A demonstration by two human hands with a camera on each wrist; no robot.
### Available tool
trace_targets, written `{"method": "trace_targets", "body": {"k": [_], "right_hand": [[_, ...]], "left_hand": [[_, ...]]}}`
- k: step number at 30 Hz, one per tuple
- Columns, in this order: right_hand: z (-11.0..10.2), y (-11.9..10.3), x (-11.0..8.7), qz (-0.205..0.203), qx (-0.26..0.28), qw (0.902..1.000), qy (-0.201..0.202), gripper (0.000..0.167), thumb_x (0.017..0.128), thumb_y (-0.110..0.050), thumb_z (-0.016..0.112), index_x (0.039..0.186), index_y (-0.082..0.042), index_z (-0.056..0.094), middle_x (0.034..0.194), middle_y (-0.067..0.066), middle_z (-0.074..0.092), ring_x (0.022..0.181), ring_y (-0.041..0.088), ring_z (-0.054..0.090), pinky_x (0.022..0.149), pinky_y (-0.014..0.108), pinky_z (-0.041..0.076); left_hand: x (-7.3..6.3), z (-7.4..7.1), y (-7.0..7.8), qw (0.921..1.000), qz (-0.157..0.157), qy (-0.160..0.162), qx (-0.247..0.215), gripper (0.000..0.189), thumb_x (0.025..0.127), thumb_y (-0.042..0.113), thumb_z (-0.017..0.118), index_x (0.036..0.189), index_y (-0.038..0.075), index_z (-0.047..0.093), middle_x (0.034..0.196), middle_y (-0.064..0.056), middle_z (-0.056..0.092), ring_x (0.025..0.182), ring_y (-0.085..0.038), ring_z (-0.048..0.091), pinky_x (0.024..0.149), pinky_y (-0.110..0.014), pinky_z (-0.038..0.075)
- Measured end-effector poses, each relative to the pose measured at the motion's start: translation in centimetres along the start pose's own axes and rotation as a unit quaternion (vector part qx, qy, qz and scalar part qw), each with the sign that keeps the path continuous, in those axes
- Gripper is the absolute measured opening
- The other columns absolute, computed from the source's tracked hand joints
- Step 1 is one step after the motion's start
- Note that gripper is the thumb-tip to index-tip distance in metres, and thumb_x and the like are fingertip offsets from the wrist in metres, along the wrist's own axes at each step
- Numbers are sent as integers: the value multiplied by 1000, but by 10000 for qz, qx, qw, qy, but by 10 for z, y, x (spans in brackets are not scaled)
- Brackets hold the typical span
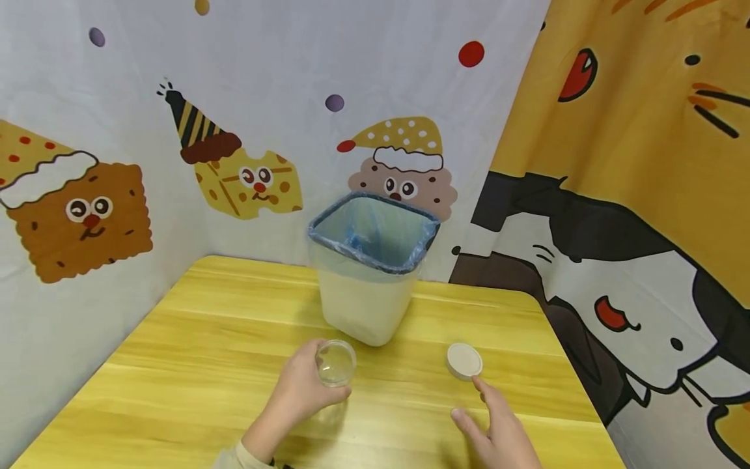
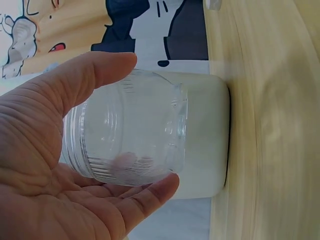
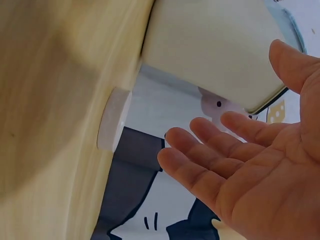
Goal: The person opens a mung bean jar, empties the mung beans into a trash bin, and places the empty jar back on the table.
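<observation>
My left hand holds a clear, lidless jar in front of the bin. In the left wrist view, the thumb and fingers wrap the jar's ribbed side, and it looks raised off the tabletop. A round white lid lies flat on the table to the right. Close by it is my right hand, its fingers extended and holding nothing. The right wrist view shows a gap between those fingers and the lid.
A whitish waste bin with a blue bag liner stands at the back middle of the yellow wood-grain table. Cartoon-printed cloth hangs behind and along both sides.
</observation>
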State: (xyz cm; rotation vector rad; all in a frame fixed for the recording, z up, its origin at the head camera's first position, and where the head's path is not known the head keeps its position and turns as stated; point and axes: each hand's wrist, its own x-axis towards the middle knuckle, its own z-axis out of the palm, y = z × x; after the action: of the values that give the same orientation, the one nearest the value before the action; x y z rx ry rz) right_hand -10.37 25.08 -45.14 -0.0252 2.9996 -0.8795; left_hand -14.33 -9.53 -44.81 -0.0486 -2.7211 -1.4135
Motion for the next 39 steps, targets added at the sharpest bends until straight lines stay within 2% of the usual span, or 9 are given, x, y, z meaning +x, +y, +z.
{"method": "trace_targets", "body": {"k": [8, 13, 17, 24, 29, 39], "right_hand": [[14, -3, -6, -45, -150, 9998, -89, 87, 99, -56, 71, 156, 4, 47, 153, 32, 54, 137, 54, 57, 105, 66, 54], [17, -8, -9, -17, -138, 9998, -171, 88, 97, -61, 71, 156, 1, 48, 154, 30, 55, 136, 52, 58, 104, 66, 55], [16, -11, -10, -135, -56, 9996, -257, 90, 95, -61, 73, 157, -1, 47, 156, 28, 54, 139, 51, 56, 108, 67, 52], [19, -13, -9, -284, 134, 9985, -456, 92, 93, -56, 77, 159, -1, 44, 159, 26, 51, 144, 50, 52, 114, 68, 47], [24, -13, -9, -427, 251, 9978, -448, 91, 93, -54, 78, 159, -1, 44, 160, 27, 51, 145, 51, 51, 114, 68, 47], [29, -17, -8, -385, 495, 9961, -624, 92, 94, -56, 76, 161, -2, 43, 161, 27, 49, 145, 52, 51, 113, 70, 47]], "left_hand": [[-1, 7, -3, 9965, 73, 188, 815, 93, 58, 33, 103, 137, 2, 64, 125, -14, 72, 110, -31, 68, 89, -52, 63], [-1, 12, -3, 9968, 79, 226, 769, 93, 58, 30, 103, 137, -1, 63, 126, -17, 71, 113, -35, 67, 94, -56, 62], [0, 15, -2, 9961, 99, 275, 836, 95, 59, 29, 102, 137, -6, 61, 127, -20, 71, 116, -39, 67, 98, -58, 61], [2, 18, 0, 9971, 18, 175, 746, 100, 63, 31, 103, 141, -10, 56, 132, -24, 69, 123, -44, 65, 105, -60, 57], [3, 21, -1, 9972, 3, 116, 734, 99, 64, 29, 103, 141, -10, 56, 134, -25, 68, 123, -44, 65, 105, -60, 58], [6, 29, -5, 9970, -5, 38, 775, 97, 63, 27, 102, 140, -11, 56, 133, -26, 66, 119, -42, 66, 100, -56, 61]]}}
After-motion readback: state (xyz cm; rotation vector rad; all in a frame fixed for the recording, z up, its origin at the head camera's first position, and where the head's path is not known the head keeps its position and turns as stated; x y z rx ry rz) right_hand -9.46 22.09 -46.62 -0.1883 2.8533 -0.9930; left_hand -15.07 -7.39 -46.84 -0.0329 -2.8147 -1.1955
